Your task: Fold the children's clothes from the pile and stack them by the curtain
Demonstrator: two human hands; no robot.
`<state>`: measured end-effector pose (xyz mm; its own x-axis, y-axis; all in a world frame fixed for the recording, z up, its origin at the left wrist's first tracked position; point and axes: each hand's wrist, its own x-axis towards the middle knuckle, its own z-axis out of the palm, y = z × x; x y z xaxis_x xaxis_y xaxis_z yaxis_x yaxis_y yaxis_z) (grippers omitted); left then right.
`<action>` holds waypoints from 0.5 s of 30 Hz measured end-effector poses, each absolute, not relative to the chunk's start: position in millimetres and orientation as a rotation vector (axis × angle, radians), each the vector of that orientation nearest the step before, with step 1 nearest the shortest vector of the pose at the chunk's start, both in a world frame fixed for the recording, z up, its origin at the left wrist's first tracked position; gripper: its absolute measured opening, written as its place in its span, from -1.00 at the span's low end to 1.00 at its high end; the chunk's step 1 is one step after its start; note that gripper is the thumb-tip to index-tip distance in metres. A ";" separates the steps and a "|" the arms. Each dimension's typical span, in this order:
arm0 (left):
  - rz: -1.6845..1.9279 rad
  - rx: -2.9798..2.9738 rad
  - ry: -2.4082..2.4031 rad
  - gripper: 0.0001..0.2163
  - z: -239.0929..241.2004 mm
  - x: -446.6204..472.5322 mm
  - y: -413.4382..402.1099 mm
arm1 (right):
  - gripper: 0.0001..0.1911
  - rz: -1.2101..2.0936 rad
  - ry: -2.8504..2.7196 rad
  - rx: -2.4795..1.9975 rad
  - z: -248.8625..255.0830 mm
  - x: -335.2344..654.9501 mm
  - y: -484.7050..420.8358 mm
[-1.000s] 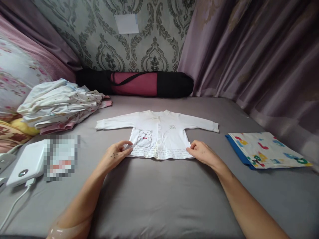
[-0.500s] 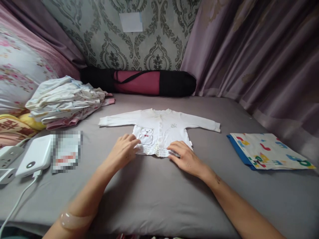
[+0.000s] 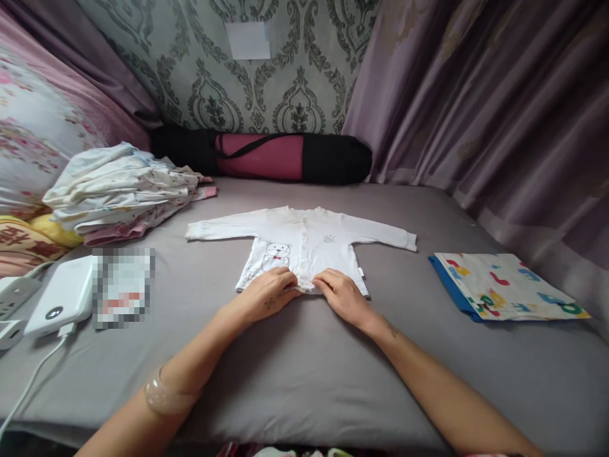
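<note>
A small white long-sleeved baby shirt [image 3: 304, 244] with a bear print lies flat on the grey bed sheet [image 3: 304, 368], sleeves spread to both sides. My left hand [image 3: 269, 293] rests on the shirt's bottom hem near the middle, its fingers pressed together on the fabric. My right hand [image 3: 343, 295] lies on the hem just right of the button line, fingers also pressed on the cloth. The two hands are almost touching at the middle of the hem.
A pile of folded baby clothes [image 3: 118, 190] sits at the left. A folded colourful cloth [image 3: 504, 285] lies at the right. A white power bank [image 3: 61, 301] with cable is at the near left. A black and pink roll bag [image 3: 266, 155] lies along the wall, curtains at right.
Both hands slid from the outer corners of the hem inward to its middle. The lower hem now looks smoother and flatter.
</note>
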<state>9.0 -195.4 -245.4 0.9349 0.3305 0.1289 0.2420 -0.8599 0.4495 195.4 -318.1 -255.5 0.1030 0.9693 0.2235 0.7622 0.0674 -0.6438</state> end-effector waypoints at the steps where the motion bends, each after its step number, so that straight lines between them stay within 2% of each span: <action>1: 0.284 2.641 0.425 -0.79 -244.7 9.0 -196.6 | -0.80 0.470 -1.593 -1.760 -256.4 196.6 -316.2; 3: 0.294 2.614 0.441 -0.74 -243.7 9.1 -198.6 | -0.78 0.576 -1.443 -1.793 -256.3 197.7 -314.7; 5: 0.303 2.592 0.437 -0.72 -243.4 8.9 -200.0 | -0.85 0.607 -1.482 -1.782 -253.7 196.2 -316.8; 6: 0.305 2.586 0.431 -0.72 -243.6 8.7 -200.4 | -0.88 0.587 -1.560 -1.762 -251.9 194.7 -318.9; 9: 0.321 2.574 0.435 -0.73 -244.9 8.1 -201.1 | -0.70 0.453 -1.795 -1.711 -247.8 190.1 -324.0; 12: 0.355 2.565 0.428 -0.71 -246.1 7.7 -201.4 | -0.81 0.396 -1.824 -1.699 -249.3 189.3 -322.8; 15: 0.371 2.580 0.407 -0.69 -245.4 7.2 -202.4 | -0.79 0.409 -1.643 -1.689 -252.9 190.6 -318.8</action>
<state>7.2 -202.4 -245.4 0.9184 0.3505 0.1837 0.2150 -0.8315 0.5122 190.6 -318.8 -252.9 0.1316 0.9568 0.2592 0.7237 0.0859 -0.6848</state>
